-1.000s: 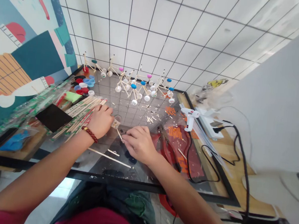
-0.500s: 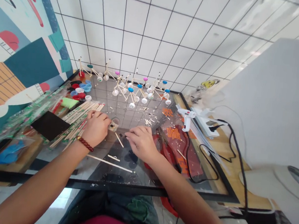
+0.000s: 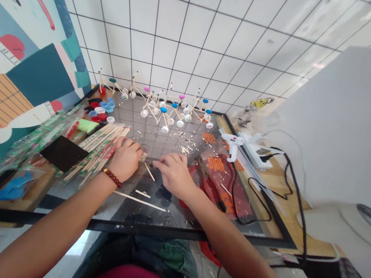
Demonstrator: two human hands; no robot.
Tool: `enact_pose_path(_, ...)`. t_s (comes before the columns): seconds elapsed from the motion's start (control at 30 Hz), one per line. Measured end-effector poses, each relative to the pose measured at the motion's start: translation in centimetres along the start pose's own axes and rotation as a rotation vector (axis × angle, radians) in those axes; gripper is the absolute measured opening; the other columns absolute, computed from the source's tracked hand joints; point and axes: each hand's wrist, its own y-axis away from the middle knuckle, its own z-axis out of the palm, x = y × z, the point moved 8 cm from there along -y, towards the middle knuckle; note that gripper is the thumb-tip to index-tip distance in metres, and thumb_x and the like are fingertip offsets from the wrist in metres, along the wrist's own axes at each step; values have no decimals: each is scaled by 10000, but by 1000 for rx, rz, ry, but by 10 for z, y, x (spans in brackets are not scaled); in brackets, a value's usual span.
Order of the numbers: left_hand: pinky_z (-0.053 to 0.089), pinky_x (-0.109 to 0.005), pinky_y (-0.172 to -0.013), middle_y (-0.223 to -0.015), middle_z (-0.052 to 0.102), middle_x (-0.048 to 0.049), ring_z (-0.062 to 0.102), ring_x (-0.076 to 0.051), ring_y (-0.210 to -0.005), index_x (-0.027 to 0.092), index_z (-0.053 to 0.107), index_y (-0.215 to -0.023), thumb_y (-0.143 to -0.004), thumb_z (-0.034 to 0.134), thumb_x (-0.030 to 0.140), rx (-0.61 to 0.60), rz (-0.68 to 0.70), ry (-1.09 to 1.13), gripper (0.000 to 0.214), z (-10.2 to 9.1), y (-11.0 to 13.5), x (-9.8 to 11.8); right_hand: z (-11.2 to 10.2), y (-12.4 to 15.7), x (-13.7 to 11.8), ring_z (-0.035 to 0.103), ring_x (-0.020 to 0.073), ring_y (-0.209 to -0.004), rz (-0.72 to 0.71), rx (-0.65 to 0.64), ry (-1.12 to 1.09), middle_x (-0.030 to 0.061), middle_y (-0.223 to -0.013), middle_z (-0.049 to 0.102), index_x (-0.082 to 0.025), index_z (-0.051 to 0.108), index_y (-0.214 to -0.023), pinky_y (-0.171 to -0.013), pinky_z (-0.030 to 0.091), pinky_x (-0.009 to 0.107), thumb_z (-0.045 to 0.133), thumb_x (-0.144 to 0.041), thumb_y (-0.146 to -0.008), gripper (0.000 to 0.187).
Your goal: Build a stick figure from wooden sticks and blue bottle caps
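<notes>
A small clear cup [image 3: 145, 149] with small bits in it stands on the dark glass tabletop. My left hand [image 3: 126, 159], wearing a red bead bracelet, has its fingers curled against the cup's left side and partly covers it. Just to the right, my right hand [image 3: 174, 173] is closed in a pinch with fingertips pointing at the cup; whatever is between them is too small to make out. A short wooden stick [image 3: 150, 172] lies between the hands. Nearer me rest a long thin stick [image 3: 142, 201] and another short piece [image 3: 142, 194].
Stick figures with bottle-cap feet [image 3: 165, 129] stand along the back. Printed paper-wrapped sticks [image 3: 97, 150], a black sheet [image 3: 64, 153] and loose caps [image 3: 100, 116] lie left. Right are red-handled pliers [image 3: 212, 185], a white glue gun [image 3: 233, 147], its cable and a power strip [image 3: 256, 154].
My left hand has shifted right, closer over the cup. My right hand has moved slightly left and up; the small dark piece earlier seen at its fingertips no longer shows clearly.
</notes>
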Motion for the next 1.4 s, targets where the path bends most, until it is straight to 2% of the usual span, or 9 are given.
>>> enact_pose_path(0.13, 357, -624, -1119, -985, 784, -159, 632, -374, -1104, 179, 790, -892, -940, 525, 45, 22, 10, -26, 302, 0, -1, 5, -12, 5, 16, 616, 265, -1103, 80, 144, -22, 75, -1124, 772, -282, 817, -1228, -964, 353, 431, 620, -86, -1014, 351)
enact_pose_path(0.3, 402, -616, -1088, -1044, 776, -185, 658, -380, -1084, 157, 767, -941, -941, 526, 48, 49, -43, 49, 265, -5, -1, 2, -15, 11, 23, 640, 253, -1037, 56, 226, -20, 75, -1058, 766, -261, 828, -1113, -948, 357, 433, 615, -131, -1048, 259)
enact_pose_path(0.43, 455, -544, -998, -1034, 791, -135, 683, -338, -1023, 186, 768, -966, -1006, 520, 122, 63, 7, 179, 259, -11, 0, 8, -13, 10, 26, 636, 242, -1051, 102, 185, -37, 56, -1064, 776, -283, 835, -1081, -970, 340, 424, 658, -161, -1039, 219)
enact_pose_path(0.67, 417, -573, -1037, -964, 810, -106, 692, -321, -980, 192, 803, -891, -990, 569, 142, -14, 109, 149, 258, 0, 3, 35, -14, 8, 26, 619, 249, -1077, 147, 113, -41, 52, -1098, 776, -296, 841, -1120, -976, 303, 421, 646, -183, -1051, 236)
enact_pose_path(0.8, 410, -589, -1055, -954, 819, -103, 707, -322, -977, 202, 820, -895, -980, 557, 141, 1, 101, 149, 283, -1, 5, 36, -15, 7, 24, 608, 250, -1095, 150, 79, -59, 53, -1116, 770, -294, 843, -1117, -982, 291, 424, 635, -166, -1033, 258)
enact_pose_path(0.93, 405, -596, -1079, -970, 839, -91, 729, -315, -962, 216, 836, -997, -972, 538, 126, 42, 30, 176, 312, -5, 4, 24, -15, 8, 24, 614, 243, -1111, 173, 80, -75, 52, -1126, 779, -293, 843, -1126, -1002, 289, 425, 620, -179, -1048, 263)
enact_pose_path(1.1, 405, -592, -1064, -992, 850, -92, 736, -324, -970, 242, 843, -919, -965, 647, 267, 32, -69, 240, 203, -1, 2, 13, -15, 8, 22, 628, 243, -1117, 166, 77, -56, 46, -1129, 784, -302, 842, -1115, -1002, 303, 428, 639, -189, -1051, 241)
enact_pose_path(1.23, 384, -592, -1053, -936, 830, -85, 715, -329, -961, 249, 831, -829, -930, 690, 295, -19, -97, 263, 179, 7, -2, 17, -17, 9, 20, 639, 245, -1123, 169, 87, -61, 33, -1130, 785, -313, 843, -1094, -1018, 319, 440, 649, -203, -1052, 227)
enact_pose_path(1.4, 363, -596, -1063, -883, 784, -94, 670, -328, -962, 226, 762, -757, -922, 621, 217, -64, -90, 222, 218, 11, -6, 30, -15, 7, 20, 642, 243, -1124, 195, 68, -75, 33, -1129, 783, -308, 852, -1077, -1020, 336, 438, 652, -217, -1056, 220)
